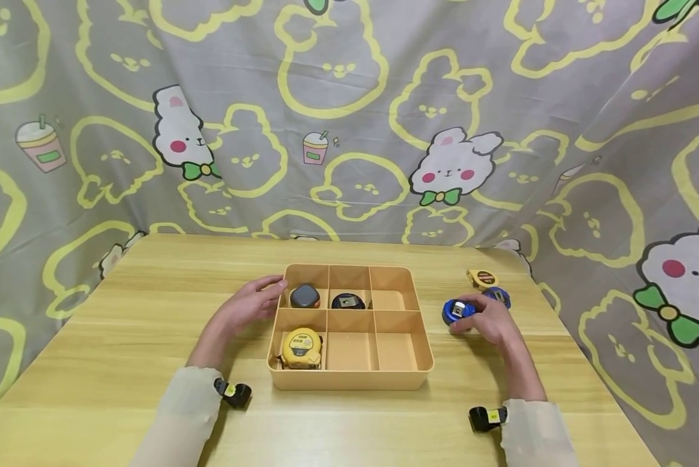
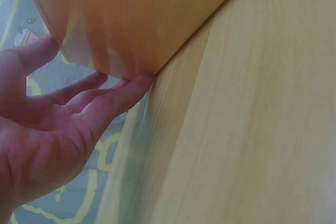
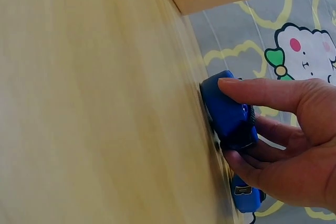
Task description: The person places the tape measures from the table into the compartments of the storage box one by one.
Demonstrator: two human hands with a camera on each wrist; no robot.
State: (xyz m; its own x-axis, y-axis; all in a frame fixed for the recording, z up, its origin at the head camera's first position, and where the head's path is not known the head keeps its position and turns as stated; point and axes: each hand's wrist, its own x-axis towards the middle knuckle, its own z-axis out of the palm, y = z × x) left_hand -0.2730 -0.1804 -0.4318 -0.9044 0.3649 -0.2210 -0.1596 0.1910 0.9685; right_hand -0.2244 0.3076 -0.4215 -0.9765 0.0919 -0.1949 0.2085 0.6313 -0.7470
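A tan organizer box (image 1: 349, 380) with six compartments stands on the table. My left hand (image 1: 254, 303) touches its left wall; the left wrist view shows thumb and extended fingertips against the box (image 2: 136, 19). To the right of the box, my right hand (image 1: 494, 322) pinches a blue tape measure (image 1: 454, 312) between thumb and fingers. In the right wrist view, this tape measure (image 3: 226, 111) is low over the tabletop; whether it touches is unclear. Just behind that hand lie another blue tape measure (image 1: 503, 296) and a yellow one (image 1: 482, 279).
Inside the box, a dark grey rounded tape measure (image 1: 305, 296) sits back left, a black one (image 1: 348, 301) back middle, and a yellow one (image 1: 301, 347) front left. A patterned curtain (image 1: 349, 130) hangs behind the wooden table (image 1: 349, 428).
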